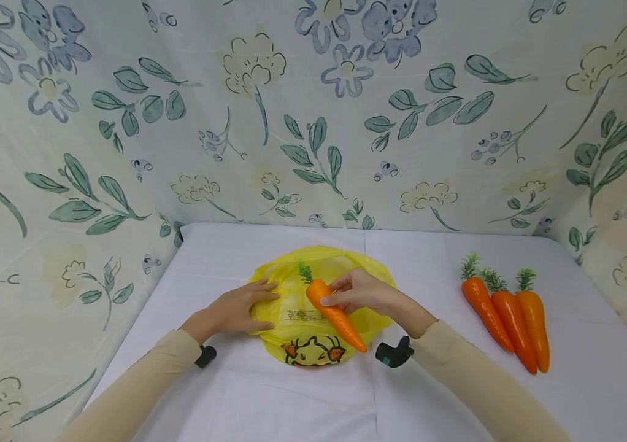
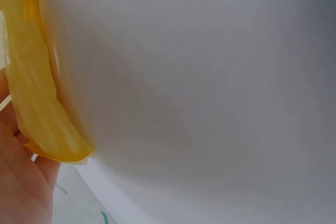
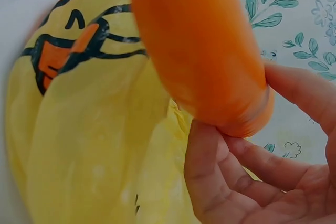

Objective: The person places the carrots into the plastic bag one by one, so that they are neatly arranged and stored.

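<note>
Right hand (image 1: 360,291): grip closed, pinching one carrot (image 1: 341,319) near its thick end. Carrot held over yellow bag (image 1: 286,288), long axis slanting, leaves (image 1: 305,272) far-left, tip near-right. Left hand (image 1: 238,307), fingers spread, touches bag's left side, farther from carrot.

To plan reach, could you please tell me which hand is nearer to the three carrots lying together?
Right. The right hand holds a fourth carrot over the yellow bag, to the left of the three carrots; the left hand rests on the bag's left side, farther from them.
</note>
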The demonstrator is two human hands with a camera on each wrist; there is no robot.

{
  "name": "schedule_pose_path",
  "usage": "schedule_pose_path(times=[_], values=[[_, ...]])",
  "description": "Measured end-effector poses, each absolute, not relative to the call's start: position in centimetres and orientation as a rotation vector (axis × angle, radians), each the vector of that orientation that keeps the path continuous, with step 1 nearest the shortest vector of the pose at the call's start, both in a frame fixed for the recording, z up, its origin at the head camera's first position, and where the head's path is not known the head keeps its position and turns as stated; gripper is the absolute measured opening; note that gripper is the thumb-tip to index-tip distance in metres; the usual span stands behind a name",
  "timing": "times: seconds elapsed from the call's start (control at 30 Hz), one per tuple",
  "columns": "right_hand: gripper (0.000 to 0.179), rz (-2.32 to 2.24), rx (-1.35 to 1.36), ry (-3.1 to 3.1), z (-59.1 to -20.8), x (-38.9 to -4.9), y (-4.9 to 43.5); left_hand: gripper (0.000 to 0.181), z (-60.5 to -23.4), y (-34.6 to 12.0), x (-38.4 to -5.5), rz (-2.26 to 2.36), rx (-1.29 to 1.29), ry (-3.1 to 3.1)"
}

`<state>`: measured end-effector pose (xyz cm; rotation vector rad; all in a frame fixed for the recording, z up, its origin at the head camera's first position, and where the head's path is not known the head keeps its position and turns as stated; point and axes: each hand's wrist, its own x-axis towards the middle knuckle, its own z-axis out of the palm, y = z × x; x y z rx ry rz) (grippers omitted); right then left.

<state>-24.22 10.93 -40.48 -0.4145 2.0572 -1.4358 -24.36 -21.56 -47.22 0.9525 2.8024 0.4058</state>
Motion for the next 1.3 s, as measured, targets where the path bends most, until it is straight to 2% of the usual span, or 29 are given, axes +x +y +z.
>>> schedule_pose_path(times=[0.8, 1.3], values=[[0.036, -1.474, -0.166, 2.024, -41.7, -26.0, 7.1, 0.072, -46.8, -21.4, -24.2, 0.39, 0.946, 2.792], [0.038, -1.618, 0.06, 2.088, -42.7, -26.2, 4.5, 0.072, -46.7, -21.2, -24.1, 0.383, 0.916, 2.797]])
